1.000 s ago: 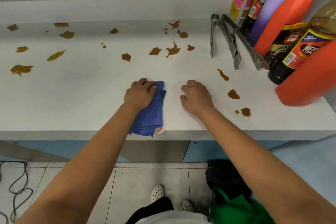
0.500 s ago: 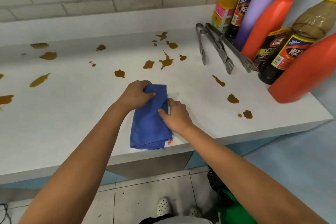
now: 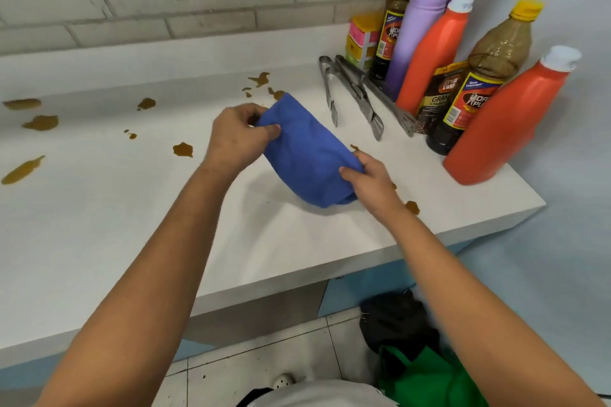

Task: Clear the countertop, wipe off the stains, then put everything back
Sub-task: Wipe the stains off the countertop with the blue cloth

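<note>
I have the blue cloth [image 3: 305, 152] lifted between my two hands, its lower fold just above or brushing the countertop [image 3: 99, 218]; I cannot tell which. My left hand [image 3: 239, 137] pinches the upper corner between thumb and fingers, and my right hand [image 3: 368, 175] is closed on the lower edge, thumb over the fabric. I hold it by two ends like this because I judge I am refolding it, to get a flat pad with a good face for wiping.

Beyond my left hand, brown stains [image 3: 182, 149] are scattered over the white surface out to the far left, and a few more [image 3: 261, 79] show just past the top of the cloth. Another spot [image 3: 412, 207] sits right by my right wrist. None of it looks wiped in this part, so I take the cleaning to be far from done here.

Past my right hand, further back, lie metal tongs [image 3: 355, 94], and beyond them the bottles are crowded into the corner: two orange ones [image 3: 502, 129], a purple one [image 3: 418, 33], dark sauce bottles [image 3: 484, 76] and a small box [image 3: 362, 38]. I judge they were pushed there to free the area for wiping.
</note>
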